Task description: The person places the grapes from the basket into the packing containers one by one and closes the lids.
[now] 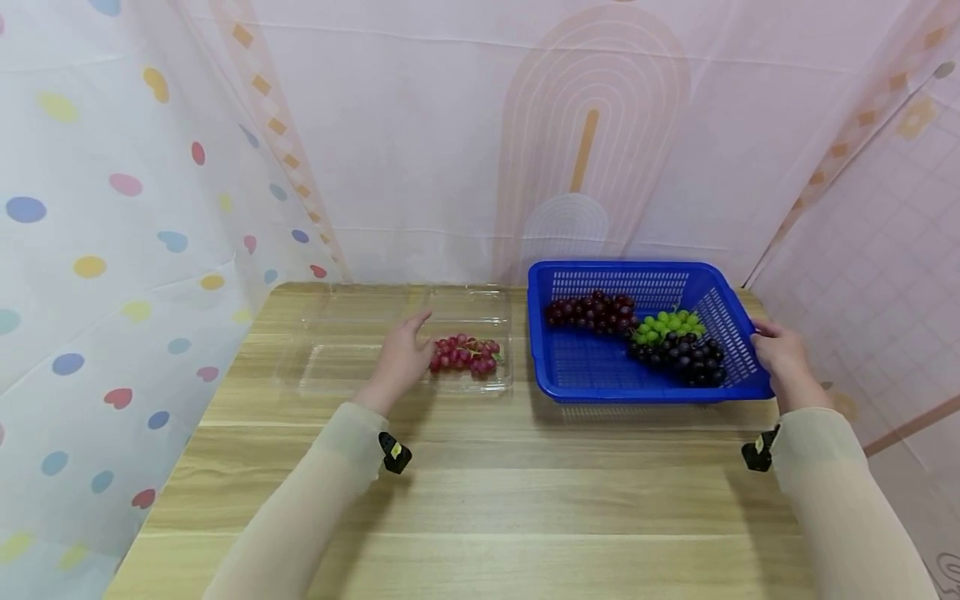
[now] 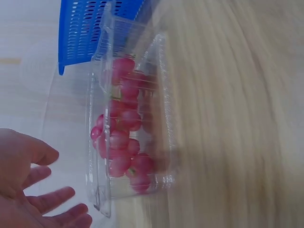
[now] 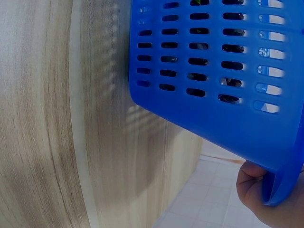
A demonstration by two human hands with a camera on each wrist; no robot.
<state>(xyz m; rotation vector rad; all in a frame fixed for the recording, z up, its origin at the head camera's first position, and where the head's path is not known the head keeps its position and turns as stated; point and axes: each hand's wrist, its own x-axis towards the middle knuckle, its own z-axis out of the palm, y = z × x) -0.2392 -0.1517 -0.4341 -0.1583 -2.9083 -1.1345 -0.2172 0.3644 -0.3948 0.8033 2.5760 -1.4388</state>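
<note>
A bunch of red grapes (image 1: 467,353) lies in a clear plastic box (image 2: 164,118) left of centre. My left hand (image 1: 401,358) hovers beside that bunch, holding nothing, with its fingers spread in the left wrist view. On the right stands a blue slotted basket (image 1: 577,362). My right hand (image 1: 782,358) grips its right rim, with the fingers curled round the edge (image 3: 280,185) in the right wrist view. Inside the basket are dark red grapes (image 1: 592,312), green grapes (image 1: 670,323) and black grapes (image 1: 686,360), the black ones partly over the green.
More clear plastic packaging (image 1: 330,367) lies left of my left hand and along the back of the wooden table (image 1: 510,517). A patterned curtain (image 1: 420,150) hangs right behind the table, with others at both sides.
</note>
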